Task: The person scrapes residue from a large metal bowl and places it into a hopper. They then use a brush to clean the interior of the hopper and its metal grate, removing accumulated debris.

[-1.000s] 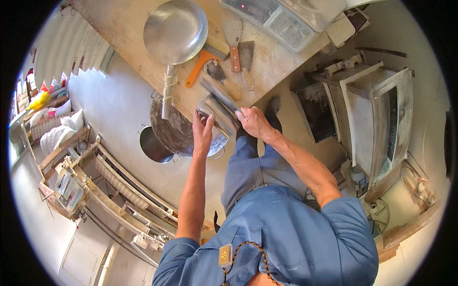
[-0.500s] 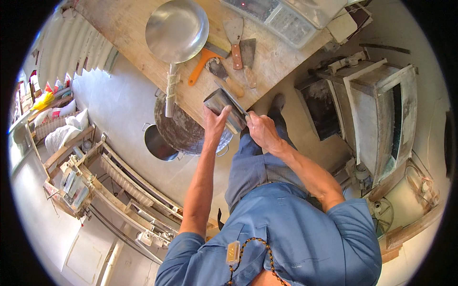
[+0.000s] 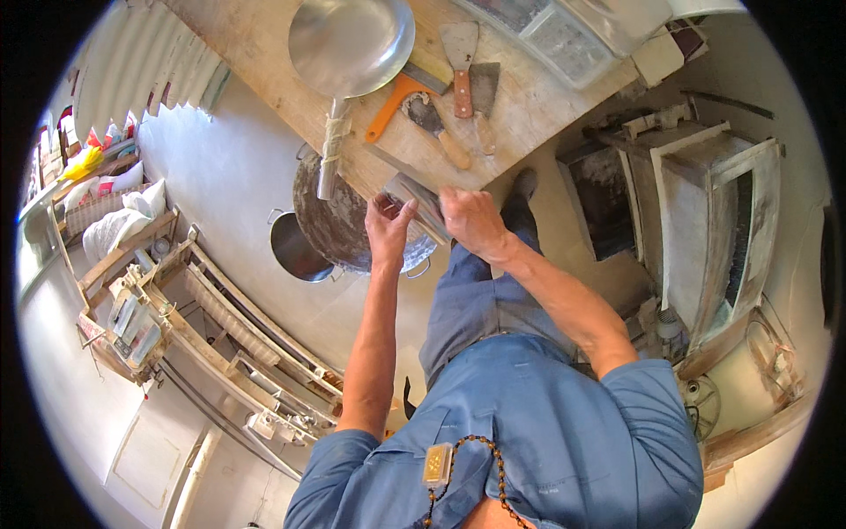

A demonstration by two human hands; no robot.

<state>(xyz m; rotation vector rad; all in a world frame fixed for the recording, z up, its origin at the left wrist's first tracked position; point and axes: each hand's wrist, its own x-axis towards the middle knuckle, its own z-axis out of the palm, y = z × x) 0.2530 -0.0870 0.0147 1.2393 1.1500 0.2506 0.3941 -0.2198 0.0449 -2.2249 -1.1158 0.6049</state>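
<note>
1. Pot (image 3: 300,251), two-handled: on the floor (image 3: 348,304), left of the grip.
2. Basin (image 3: 326,207), broad, crusted: below and left of the grip, partly beneath the table (image 3: 533,115); perhaps tucked there to save room.
3. Pan (image 3: 352,48), bright: beyond the grip; its bound handle overhangs the table edge, presumably for easy reach.
4. Left hand (image 3: 388,231): thumb and fingers clasp the near-left side of the metal cylinder, apparently steadying it.
5. Orange-handled scraper (image 3: 390,108): on the table, beyond the left hand.
6. Flat blade (image 3: 394,165): angles up and left from the right fist, along the cylinder's far side.
7. Metal cylinder (image 3: 414,196): between both hands, slanted, off the table, likely lifted for working clearance.
8. Wooden-handled scrapers (image 3: 461,84): beyond the grip, handles facing the person, probably for quick picking.
9. Right hand (image 3: 476,222): closed firmly around the blade's near end, seemingly for control; finger detail underneath cannot be told.
10. Clear plastic box (image 3: 573,48): farthest right on the table, well apart from the grip.
</note>
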